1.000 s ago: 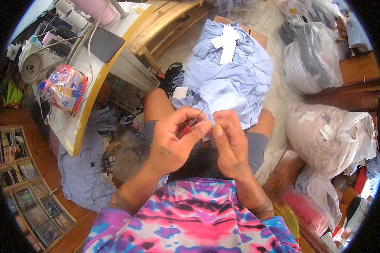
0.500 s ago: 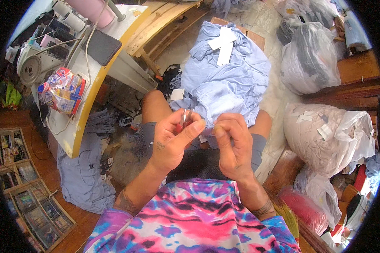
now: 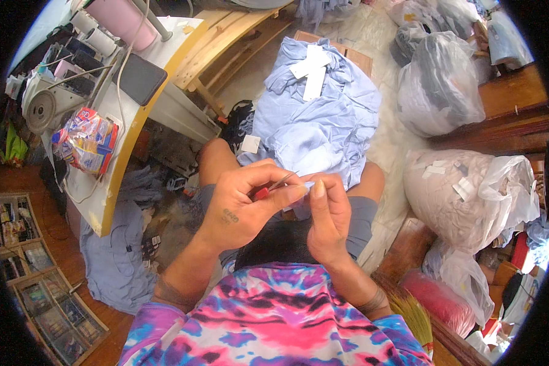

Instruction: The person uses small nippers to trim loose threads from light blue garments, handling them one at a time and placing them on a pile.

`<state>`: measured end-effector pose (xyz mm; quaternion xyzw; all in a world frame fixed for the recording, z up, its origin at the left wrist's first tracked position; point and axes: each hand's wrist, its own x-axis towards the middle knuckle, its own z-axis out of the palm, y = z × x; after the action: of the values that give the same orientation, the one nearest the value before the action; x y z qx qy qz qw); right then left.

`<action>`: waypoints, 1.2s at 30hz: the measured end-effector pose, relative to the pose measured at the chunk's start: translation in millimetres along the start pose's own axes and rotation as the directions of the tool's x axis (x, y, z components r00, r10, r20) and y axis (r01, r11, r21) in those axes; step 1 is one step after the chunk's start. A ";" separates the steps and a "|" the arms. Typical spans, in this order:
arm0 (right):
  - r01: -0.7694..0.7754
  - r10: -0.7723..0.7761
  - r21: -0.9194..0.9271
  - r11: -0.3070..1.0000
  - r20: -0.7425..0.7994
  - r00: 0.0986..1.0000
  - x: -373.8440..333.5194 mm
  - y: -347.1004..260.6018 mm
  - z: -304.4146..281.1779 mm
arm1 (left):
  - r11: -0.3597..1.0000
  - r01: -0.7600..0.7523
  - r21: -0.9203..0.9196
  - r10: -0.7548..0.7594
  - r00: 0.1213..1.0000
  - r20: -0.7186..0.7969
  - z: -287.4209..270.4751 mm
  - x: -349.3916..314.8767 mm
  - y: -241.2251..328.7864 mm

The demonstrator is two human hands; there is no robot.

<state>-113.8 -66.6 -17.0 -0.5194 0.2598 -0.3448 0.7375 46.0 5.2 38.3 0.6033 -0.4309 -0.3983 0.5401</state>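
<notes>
My left hand [image 3: 241, 201] is closed around a pair of thread snips [image 3: 262, 193] with red grips; the metal blades point up to the right between the fingers. Its thumb and fingertips meet those of my right hand [image 3: 327, 213], which is closed in a pinch. A small piece of light blue fabric [image 3: 309, 185] shows between the two sets of fingertips. Just beyond lies a bunched light blue garment [image 3: 323, 122] across my lap and the stool. White paper tags [image 3: 315, 72] rest on its far part, and another white tag [image 3: 251, 144] sits at its left edge.
At left stands a sewing table [image 3: 107, 210] with a yellow edge, bearing a phone [image 3: 139, 79], a snack packet [image 3: 88, 140] and a pink tumbler [image 3: 125, 21]. Stuffed plastic bags [image 3: 442, 85] line the right side. Blue clothes [image 3: 113, 265] lie on the floor below the table.
My hands have come together, the left moving right and the fingertips now meeting at the fabric. The snips' blades have tilted from upright to the right. The whole view has shifted slightly.
</notes>
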 end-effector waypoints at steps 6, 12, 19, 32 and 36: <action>0.292 -0.308 -0.186 0.938 -0.062 0.949 5.7 -5.0 11.6 | 0.823 0.349 -0.448 -0.343 0.934 0.098 0.9 6.0 14.3; 0.445 -0.507 -0.636 0.630 0.097 0.856 12.9 -23.0 -17.7 | 0.936 0.139 -0.322 -0.142 0.990 0.014 7.7 17.3 22.6; 0.144 -0.302 -0.746 0.650 -0.079 0.950 19.7 -50.7 -8.1 | 0.994 -0.092 0.063 0.085 0.992 0.095 10.0 51.9 60.4; 0.027 -0.017 0.108 0.994 -0.094 0.995 77.3 -104.8 -72.7 | 0.952 -0.036 -0.305 0.035 0.999 -0.007 -23.9 106.2 69.5; 0.156 -0.432 -0.668 0.728 -0.270 0.861 59.3 -63.5 -47.8 | 0.946 0.052 -0.320 -0.035 0.998 0.059 -1.9 94.1 29.6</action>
<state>-127.1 -155.0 25.9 -0.6851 0.4188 -0.4541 0.3861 74.5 -85.0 66.6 0.5060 -0.3607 -0.4907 0.6108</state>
